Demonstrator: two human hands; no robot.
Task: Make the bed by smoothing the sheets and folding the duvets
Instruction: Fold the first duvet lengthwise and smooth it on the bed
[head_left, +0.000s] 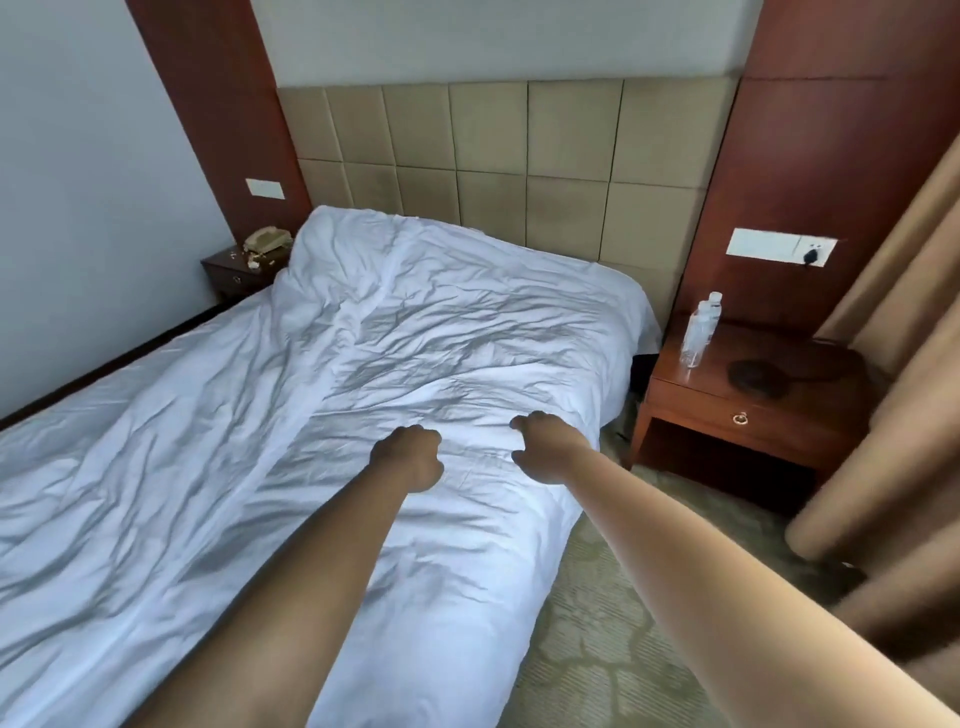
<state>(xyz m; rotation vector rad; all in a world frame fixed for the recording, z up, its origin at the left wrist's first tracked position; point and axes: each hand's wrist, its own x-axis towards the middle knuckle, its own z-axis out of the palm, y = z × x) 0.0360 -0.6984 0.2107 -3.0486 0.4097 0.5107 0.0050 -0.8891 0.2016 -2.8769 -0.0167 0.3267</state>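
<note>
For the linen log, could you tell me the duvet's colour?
Plain white duvet, wrinkled; head view.

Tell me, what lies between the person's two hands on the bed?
Only wrinkled white duvet lies between the left hand and right hand, seen in the head view.

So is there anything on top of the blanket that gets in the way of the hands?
No, nothing visible does. The left hand and the right hand sit right on the white duvet with curled fingers, and only wrinkles show on it. The water bottles stand off to the side on the nightstand.
</note>
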